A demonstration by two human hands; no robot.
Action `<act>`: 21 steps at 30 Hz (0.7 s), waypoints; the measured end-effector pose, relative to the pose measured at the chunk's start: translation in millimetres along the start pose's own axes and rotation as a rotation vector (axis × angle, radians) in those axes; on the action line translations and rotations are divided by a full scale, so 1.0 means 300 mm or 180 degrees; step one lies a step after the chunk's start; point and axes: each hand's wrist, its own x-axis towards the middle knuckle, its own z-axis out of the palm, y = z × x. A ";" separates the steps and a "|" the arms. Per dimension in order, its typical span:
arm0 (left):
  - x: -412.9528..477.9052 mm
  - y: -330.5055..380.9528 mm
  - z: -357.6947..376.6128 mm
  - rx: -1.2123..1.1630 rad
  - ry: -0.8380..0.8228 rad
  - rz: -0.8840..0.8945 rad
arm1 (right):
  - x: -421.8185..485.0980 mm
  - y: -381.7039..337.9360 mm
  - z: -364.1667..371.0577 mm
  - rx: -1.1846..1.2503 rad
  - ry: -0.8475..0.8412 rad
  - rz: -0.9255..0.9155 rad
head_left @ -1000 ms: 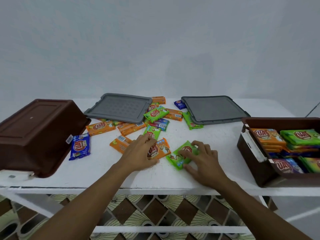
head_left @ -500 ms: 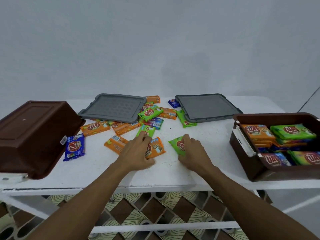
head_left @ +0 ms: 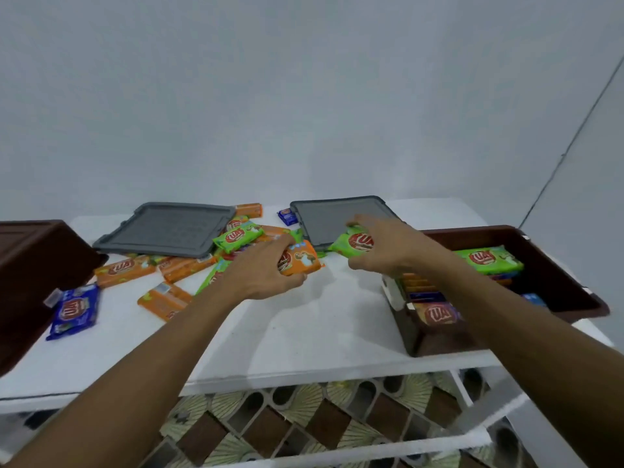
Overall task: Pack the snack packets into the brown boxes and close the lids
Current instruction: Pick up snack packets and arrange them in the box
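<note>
I was partway through the packing. My left hand [head_left: 266, 270] was curled round an orange packet [head_left: 302, 260], held just clear of the white table [head_left: 304, 336] at the near edge of the heap. My right hand [head_left: 388, 248] pinched a green packet [head_left: 353, 244] between thumb and fingers, raised in front of the right grey lid [head_left: 324, 219] and just left of the right brown box [head_left: 570, 292].

That box stood open at the right end of the table and was already well filled. A top green packet [head_left: 486, 260] lay at its far side, with orange and blue ones stacked under it and a dark red packet [head_left: 435, 314] at the near end. I judged it could take the two in my hands and perhaps a few more.

Much was left. Loose packets lay across the left and middle of the table: a green one [head_left: 238, 235] on the heap, an orange one [head_left: 125, 266] and another [head_left: 165, 300] nearer me, and a blue packet [head_left: 74, 310] beside the left brown box [head_left: 33, 275]. That box sat tipped at the left edge with its outside toward me, so I could not tell whether it held anything. The left grey lid [head_left: 165, 228] and the right one lay flat at the far side, neither on a box, so closing had not begun.
</note>
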 end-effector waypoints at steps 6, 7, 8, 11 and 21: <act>0.118 0.389 -0.005 0.0015 -0.0071 0.0634 | -0.148 0.427 -0.149 0.0030 -0.0315 -0.0045; 0.134 0.445 0.004 0.0001 -0.0111 0.0758 | -0.167 0.489 -0.158 -0.0014 -0.0392 -0.0087; 0.154 0.505 0.023 -0.0005 -0.0175 0.0861 | -0.189 0.553 -0.167 -0.0066 -0.0465 -0.0096; 0.191 0.668 0.090 0.0154 -0.0360 0.1000 | -0.244 0.714 -0.167 -0.0155 -0.0757 -0.0073; 0.168 0.753 0.266 0.0712 -0.0723 0.0886 | -0.238 0.870 -0.092 -0.0486 -0.1104 -0.0693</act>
